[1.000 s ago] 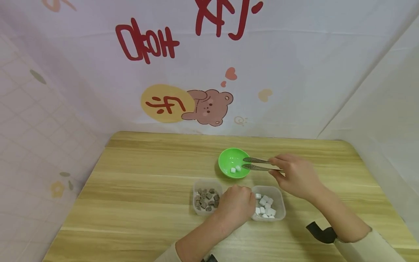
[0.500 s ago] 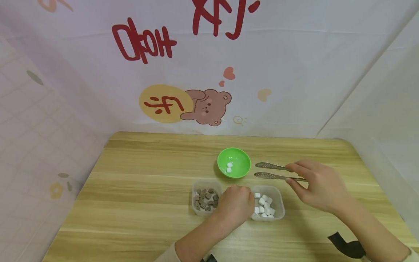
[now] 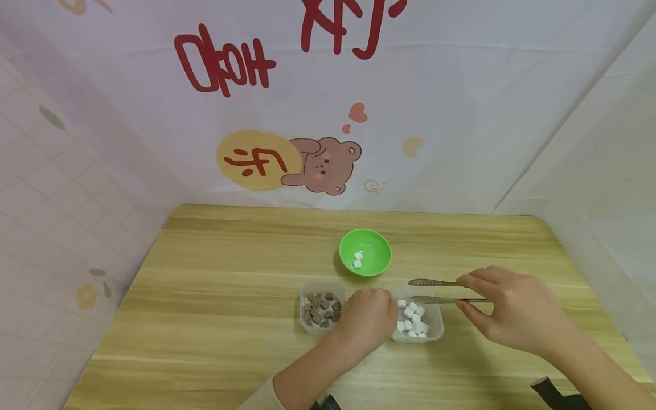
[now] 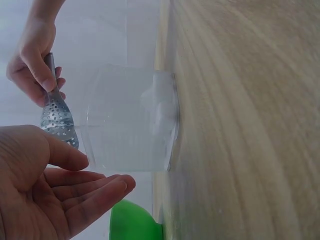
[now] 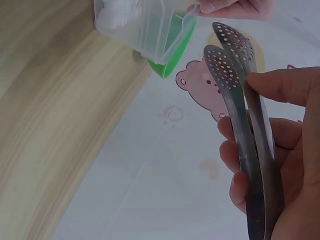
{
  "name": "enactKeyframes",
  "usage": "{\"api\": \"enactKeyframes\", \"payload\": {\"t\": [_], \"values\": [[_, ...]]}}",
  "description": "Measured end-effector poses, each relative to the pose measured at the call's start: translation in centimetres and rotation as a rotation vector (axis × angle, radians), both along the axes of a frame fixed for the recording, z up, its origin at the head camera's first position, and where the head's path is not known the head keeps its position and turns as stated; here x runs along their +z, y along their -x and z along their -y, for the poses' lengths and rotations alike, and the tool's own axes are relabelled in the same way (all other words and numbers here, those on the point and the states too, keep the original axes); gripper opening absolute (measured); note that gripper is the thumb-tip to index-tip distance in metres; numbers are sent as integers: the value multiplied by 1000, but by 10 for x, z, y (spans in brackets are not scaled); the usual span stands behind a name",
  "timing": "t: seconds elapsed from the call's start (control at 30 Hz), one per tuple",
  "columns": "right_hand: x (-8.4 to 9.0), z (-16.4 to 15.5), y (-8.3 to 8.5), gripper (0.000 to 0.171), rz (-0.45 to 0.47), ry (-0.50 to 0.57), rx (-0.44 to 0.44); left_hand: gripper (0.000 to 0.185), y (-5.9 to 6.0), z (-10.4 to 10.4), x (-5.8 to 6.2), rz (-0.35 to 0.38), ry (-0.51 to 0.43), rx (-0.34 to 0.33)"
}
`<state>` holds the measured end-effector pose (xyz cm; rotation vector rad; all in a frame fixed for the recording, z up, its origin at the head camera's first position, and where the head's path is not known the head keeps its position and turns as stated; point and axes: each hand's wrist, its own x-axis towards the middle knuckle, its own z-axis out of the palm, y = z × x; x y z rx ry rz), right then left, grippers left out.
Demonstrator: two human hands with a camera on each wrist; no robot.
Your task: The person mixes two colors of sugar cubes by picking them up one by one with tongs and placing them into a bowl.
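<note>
Tongs above the tub of white cubes

Perforated steel tongs [image 3: 435,290], pinched in the right hand [image 3: 507,310], hover with tips parted and empty over the clear plastic tub of white cubes [image 3: 415,322]. Loosely open, the left hand [image 3: 369,319] rests beside that tub, holding nothing.

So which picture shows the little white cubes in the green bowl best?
The head view: it looks down into the green bowl, so the two white cubes inside show plainly. The left wrist view catches only the bowl's outside edge, no cubes. The right wrist view shows just a green sliver behind the clear box.
</note>
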<state>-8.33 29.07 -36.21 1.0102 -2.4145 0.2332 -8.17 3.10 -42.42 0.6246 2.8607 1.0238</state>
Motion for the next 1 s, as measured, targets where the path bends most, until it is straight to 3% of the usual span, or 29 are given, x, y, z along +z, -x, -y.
{"api": "enactKeyframes", "payload": {"t": [0.3,0.4,0.57,0.67,0.87,1.0], "values": [[-14,5,1,60,-7,-78,44,48,0,0,0,-19,8,1],[-17,8,1,52,-4,-105,58,49,0,0,0,-11,-3,-1],[-19,16,0,20,5,-159,80,49,0,-1,-1,-1,-19,0],[-19,23,-3,22,-10,-185,86,48,0,-1,-1,-2,-22,-2],[-22,35,-6,9,-42,-238,59,50,1,-1,0,-16,-15,-1],[-26,39,-7,14,-47,-264,49,50,1,-1,1,-18,-21,3]]}}
